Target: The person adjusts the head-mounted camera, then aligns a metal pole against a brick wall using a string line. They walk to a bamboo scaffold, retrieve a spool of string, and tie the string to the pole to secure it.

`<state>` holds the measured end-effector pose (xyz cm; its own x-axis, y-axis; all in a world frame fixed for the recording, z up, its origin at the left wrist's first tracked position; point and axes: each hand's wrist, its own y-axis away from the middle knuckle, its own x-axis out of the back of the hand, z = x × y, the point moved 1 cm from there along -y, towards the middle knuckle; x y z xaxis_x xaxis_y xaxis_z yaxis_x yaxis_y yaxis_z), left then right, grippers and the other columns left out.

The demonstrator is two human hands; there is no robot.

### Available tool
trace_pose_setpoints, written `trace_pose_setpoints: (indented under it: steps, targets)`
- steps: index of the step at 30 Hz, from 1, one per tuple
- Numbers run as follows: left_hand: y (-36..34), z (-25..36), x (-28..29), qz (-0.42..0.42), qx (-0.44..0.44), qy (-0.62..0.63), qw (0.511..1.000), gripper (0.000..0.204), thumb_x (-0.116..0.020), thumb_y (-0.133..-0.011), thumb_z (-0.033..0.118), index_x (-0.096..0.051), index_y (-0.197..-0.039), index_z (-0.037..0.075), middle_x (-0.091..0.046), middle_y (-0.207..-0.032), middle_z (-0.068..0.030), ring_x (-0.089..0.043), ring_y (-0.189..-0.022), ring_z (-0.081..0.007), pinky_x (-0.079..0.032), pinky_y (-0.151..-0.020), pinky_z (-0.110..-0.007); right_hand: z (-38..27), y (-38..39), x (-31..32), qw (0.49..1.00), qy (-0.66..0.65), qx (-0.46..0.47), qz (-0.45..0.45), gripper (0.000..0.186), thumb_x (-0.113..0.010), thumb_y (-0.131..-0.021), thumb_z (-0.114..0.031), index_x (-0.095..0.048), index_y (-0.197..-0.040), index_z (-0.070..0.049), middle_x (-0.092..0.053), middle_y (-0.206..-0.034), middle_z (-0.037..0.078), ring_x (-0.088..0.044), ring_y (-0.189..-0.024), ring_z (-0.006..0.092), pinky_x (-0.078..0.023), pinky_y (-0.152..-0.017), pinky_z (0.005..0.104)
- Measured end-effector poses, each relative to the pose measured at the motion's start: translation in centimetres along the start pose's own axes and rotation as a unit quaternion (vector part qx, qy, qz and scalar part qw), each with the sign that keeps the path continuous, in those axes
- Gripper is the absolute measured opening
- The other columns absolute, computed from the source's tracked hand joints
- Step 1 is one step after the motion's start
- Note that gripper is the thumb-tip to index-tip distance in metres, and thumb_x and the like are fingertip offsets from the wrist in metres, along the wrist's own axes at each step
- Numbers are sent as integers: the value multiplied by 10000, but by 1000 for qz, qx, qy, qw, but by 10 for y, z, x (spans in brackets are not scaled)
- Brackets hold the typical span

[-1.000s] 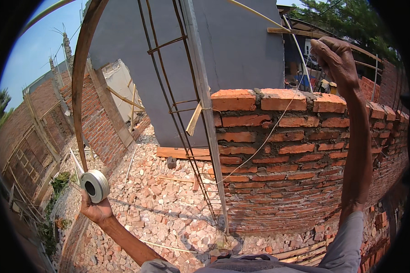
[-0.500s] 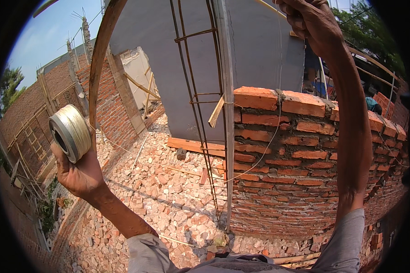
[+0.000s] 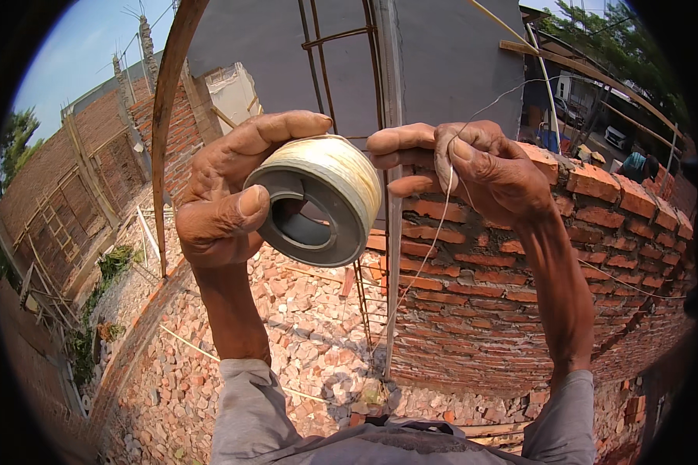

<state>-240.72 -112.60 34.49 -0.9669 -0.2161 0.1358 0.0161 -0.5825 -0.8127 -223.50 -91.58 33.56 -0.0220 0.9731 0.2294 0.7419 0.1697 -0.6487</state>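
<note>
My left hand (image 3: 223, 190) grips a spool of pale string (image 3: 318, 203), a grey ring wound with cream-coloured line, thumb on its side and fingers over the top. Close beside it on the right, my right hand (image 3: 481, 167) pinches a thin white string (image 3: 434, 248) between thumb and forefinger. From that pinch the string hangs in a curve down past the upright metal-edged post (image 3: 394, 310), and another thin length loops up above the hand. The other right fingers point toward the spool; whether they touch it I cannot tell.
A rebar column cage (image 3: 368, 310) rises beside the post. On the right stands a brick wall (image 3: 504, 325) with fresh mortar joints. Broken brick rubble (image 3: 287, 325) covers the ground. A curved wooden strip (image 3: 165, 116) stands at left, and a grey wall (image 3: 457, 62) is behind.
My left hand has brought the spool from the far left to the middle. My right hand has come down from the upper edge to beside the spool, still pinching string.
</note>
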Motion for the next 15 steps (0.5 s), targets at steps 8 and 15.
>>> trace_pose_setpoints:
  steps: [8,15]
  targets:
    - [-13,-13,-16,-153,132,109,973,718,-734,-672,225,-503,-1211,-190,-641,-1050,-307,-686,-938,-318,-524,-916,-382,16,42,-3,985,-168,-32,-32,367,-580,-963,-291,-607,-827,48,-635,-863,186,-583,-610,138,-563,-644,340]
    - [-6,-22,-16,-65,136,-11,988,789,-876,-606,247,-535,-1204,-139,-644,-1076,-237,-667,-990,-272,-537,-901,-366,-5,68,8,985,-151,32,73,351,-524,-996,-281,-573,-829,23,-627,-940,187,-533,-551,65,-542,-535,249]
